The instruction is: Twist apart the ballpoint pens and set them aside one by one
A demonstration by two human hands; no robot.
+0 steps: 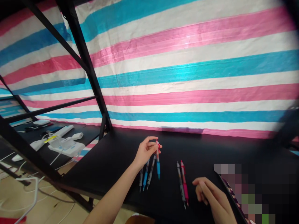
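Note:
My left hand (147, 150) pinches a pen with a blue grip (158, 166) and a red upper end, its tip pointing down over the black tabletop. Beneath that hand lie several pens side by side: a blue pen (146, 177) between grey-gripped ones, including a grey pen (151, 174); their upper ends are partly covered. Farther right, a grey pen (180, 183) and a pink pen (184, 183) lie together, close to my right hand (207, 193). The fingers of my right hand are loosely curled in, with nothing visible in them, and it does not touch the pair.
The black table (112, 161) has a striped plastic sheet (187, 71) behind it. A black metal frame post (86, 68) rises at its left rear. Beyond are white power strips and cables (67, 146) on another table. A pixelated patch (257, 193) covers something at right.

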